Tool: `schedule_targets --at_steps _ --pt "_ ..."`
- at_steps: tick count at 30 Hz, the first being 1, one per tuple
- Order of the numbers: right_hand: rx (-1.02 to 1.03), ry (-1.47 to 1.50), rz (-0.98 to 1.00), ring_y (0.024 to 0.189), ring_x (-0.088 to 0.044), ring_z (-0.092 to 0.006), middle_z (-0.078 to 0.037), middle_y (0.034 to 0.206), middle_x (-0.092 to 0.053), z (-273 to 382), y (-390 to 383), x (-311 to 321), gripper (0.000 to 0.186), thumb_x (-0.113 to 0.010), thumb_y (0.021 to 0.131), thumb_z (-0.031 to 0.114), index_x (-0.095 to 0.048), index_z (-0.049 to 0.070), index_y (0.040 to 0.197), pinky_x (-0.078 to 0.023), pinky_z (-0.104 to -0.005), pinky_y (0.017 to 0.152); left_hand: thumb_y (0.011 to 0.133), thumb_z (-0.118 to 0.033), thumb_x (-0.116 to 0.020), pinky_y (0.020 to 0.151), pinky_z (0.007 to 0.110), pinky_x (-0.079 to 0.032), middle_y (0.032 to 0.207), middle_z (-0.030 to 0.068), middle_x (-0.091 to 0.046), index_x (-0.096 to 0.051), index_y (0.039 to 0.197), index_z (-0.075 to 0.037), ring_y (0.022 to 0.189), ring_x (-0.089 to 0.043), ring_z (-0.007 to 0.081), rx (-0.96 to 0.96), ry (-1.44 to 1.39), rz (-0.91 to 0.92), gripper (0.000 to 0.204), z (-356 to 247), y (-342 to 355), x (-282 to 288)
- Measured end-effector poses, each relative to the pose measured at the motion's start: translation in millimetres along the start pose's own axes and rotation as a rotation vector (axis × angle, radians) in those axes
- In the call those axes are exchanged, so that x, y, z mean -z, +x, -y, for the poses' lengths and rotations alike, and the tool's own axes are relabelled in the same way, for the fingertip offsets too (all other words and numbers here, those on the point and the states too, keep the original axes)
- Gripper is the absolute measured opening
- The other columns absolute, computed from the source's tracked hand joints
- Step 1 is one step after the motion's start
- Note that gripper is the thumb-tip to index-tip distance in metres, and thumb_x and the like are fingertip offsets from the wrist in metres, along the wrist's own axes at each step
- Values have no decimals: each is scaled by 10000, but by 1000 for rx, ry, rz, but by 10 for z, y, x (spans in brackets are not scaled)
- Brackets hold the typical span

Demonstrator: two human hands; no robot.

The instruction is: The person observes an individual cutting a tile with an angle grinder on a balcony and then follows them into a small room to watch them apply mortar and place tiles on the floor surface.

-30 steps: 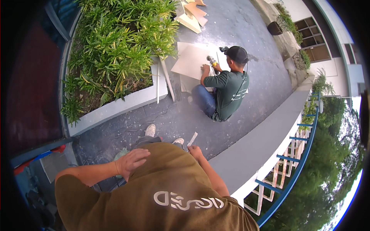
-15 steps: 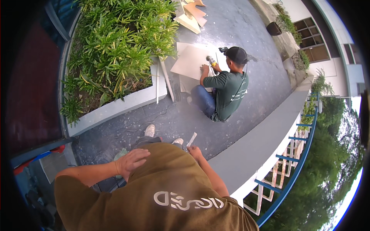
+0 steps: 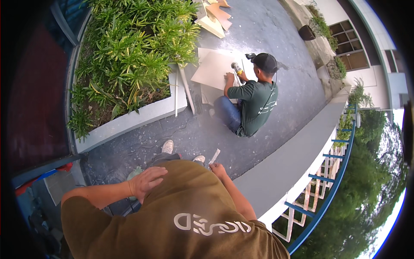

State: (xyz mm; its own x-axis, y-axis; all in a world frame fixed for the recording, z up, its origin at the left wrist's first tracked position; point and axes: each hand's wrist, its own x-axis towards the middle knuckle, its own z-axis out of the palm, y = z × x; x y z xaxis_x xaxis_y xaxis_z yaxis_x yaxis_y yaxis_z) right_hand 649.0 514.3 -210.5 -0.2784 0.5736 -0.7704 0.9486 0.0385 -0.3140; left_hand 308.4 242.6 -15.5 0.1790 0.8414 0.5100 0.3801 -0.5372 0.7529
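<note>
My left hand lies flat against the side of my brown shirt, its fingers stretched out and holding nothing. Off to the right, my right hand is closed around the lower end of a short, narrow whitish strip. The strip sticks up from my fingers, pointing away from me; its material I cannot make out. Ahead, a co-worker in a dark green shirt sits low on the ground. That person holds a yellow power tool that looks like an angle grinder over a pale flat board.
A planter with leafy shrubs and a white kerb stands at the left, with long thin strips leaning on it. Board offcuts lie farther off. Along the right runs a low grey wall with a blue railing.
Almost nothing differs. My hands stay where they were, and the co-worker keeps the same pose; bright dust or spray near the board looks a little different.
</note>
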Motion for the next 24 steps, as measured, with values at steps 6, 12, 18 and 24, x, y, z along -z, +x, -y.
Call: schedule_targets --at_steps 6,12,18,24 --pt "2 6 -25 1049 -559 -400 -260 1048 -611 20 -91 16 551 -558 812 471 -597 -15 1068 -449 -428 885 801 -531 -521 930 544 -387 1290 304 -382 -275 1347 -41 1143 -454 451 -8 -2 -12 774 -20 30 -11" --pt "0 6 -43 1072 -549 -394 -250 1076 -607 35 -156 15 547 -560 815 458 -599 -12 1092 -445 -424 898 799 -496 -537 925 543 -392 1283 302 -387 -284 1335 -41 1134 -458 450 -12 1 -6 748 -14 46 -17" --pt "10 53 -11 1010 -573 -407 -259 996 -621 77 -177 25 505 -554 803 448 -616 -21 976 -457 -442 856 799 -441 -549 924 542 -395 1275 297 -400 -305 1313 -34 1128 -465 450 3 7 -4 700 -47 62 -17" --pt "40 22 -76 994 -576 -411 -259 981 -622 45 -152 -12 494 -546 803 452 -618 -14 948 -460 -447 844 799 -407 -558 920 544 -397 1277 295 -404 -315 1302 -31 1126 -469 448 9 17 1 674 -72 69 -27"
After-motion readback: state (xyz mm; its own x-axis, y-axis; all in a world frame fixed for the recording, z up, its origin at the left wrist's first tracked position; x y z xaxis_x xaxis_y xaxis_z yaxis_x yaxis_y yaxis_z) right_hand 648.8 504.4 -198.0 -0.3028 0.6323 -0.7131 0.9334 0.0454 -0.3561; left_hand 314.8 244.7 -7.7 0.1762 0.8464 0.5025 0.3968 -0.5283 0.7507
